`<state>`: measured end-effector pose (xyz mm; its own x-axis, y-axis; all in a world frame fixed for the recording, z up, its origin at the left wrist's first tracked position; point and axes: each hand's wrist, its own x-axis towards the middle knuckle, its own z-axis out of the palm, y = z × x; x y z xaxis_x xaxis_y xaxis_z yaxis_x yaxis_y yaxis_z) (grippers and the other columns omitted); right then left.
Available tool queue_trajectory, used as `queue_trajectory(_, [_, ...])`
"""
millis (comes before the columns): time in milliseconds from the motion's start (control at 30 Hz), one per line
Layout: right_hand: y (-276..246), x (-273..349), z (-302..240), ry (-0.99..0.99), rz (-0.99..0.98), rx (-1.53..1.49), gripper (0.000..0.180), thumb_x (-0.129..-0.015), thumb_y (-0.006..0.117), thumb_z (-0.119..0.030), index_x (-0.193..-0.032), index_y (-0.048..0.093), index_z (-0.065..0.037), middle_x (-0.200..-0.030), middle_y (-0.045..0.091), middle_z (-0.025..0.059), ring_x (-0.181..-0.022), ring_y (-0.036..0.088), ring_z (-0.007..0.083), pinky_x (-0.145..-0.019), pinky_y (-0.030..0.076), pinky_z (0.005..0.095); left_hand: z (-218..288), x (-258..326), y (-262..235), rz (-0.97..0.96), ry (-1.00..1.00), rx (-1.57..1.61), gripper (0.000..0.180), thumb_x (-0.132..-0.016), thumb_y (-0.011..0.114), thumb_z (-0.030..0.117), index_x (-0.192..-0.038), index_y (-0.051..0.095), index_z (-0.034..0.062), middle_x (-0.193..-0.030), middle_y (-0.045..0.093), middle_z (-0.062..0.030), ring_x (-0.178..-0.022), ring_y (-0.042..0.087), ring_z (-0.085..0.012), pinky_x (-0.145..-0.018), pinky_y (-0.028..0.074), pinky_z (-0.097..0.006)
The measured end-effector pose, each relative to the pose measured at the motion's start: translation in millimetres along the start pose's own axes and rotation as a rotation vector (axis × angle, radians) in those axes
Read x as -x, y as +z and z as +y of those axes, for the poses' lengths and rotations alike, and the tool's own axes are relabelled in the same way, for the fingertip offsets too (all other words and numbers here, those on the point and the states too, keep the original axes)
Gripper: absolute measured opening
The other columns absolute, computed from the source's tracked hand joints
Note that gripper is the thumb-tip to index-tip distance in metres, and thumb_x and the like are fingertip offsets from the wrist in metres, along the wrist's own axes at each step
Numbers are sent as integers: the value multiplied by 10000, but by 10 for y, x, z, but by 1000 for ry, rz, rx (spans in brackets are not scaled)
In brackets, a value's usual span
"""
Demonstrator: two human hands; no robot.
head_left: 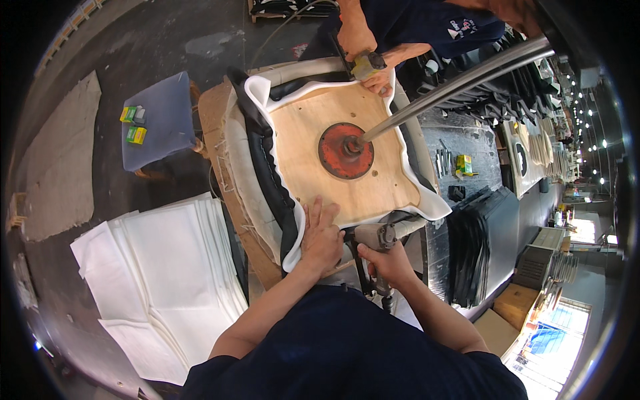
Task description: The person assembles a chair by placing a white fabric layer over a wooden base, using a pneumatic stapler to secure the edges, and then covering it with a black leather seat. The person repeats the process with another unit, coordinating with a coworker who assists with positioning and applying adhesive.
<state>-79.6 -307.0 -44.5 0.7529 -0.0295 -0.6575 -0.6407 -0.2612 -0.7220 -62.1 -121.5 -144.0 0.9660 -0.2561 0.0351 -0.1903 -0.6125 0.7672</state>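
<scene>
left hand [322,240] lies flat with fingers spread on the white padding [433,205] and the near left corner of a wooden board [373,193], clasping nothing. right hand [393,265] is wrapped around the handle of a staple gun [375,236], its head beside the board's near edge. the board lies just in front of the person, ringed by the padding, with black cloth [263,160] bunched outside its left edge. bare wood surrounds a red disc [333,160] on its middle; a metal pole [460,83] slants from there to the upper right, narrowing the room on that side. white sheets [180,247] are stacked to the left, black sheets [493,230] to the right. across the board, a co-worker's hands [357,37] hold a yellowish tool [368,67] at the far edge; the co-worker is cut off above. the staple gun's tip is hidden, so whether it touches cannot be told.
</scene>
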Motion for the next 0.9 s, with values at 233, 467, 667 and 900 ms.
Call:
queue_trajectory(233, [98, -42, -151, 90, 59, 140, 303, -999, 837, -280, -1048, 759, 8, -713, 687, 10, -505, 622, 109, -449, 480, 315, 26, -2, -30, -45, -35, 3, 176, -907, 781, 146, -879, 821, -23, -1567, 535, -154, -1641, 240, -466, -1360, 112, -659])
queue_trajectory(467, [180, -115, -231, 90, 49, 183, 273, -1003, 825, -262, -995, 742, -2, -724, 681, 21, -512, 614, 111, -447, 466, 309, 0, 14, 74, 11, -21, 8, 198, -911, 781, 161, -853, 809, -26, -1551, 552, -142, -1640, 234, -469, -1355, 112, -664])
queue_trajectory(667, [-14, -60, -39, -6, 90, 65, 311, -950, 867, -296, -1022, 788, -4, -674, 700, 38, -518, 643, 115, -484, 502, 329, 68, -18, 66, 19, 78, -101, 238, -881, 789, 155, -1010, 758, -42, -1544, 514, -197, -1601, 271, -508, -1324, 157, -698])
queue_trajectory(900, [-705, 179, 246, -152, 293, -99, 264, -986, 844, -220, -1125, 768, -9, -688, 672, 23, -512, 604, 117, -466, 464, 316, 376, -439, 407, 7, 252, -46, 364, -851, 861, 204, -1122, 709, 16, -1533, 490, -237, -1579, 310, -526, -1292, 213, -711])
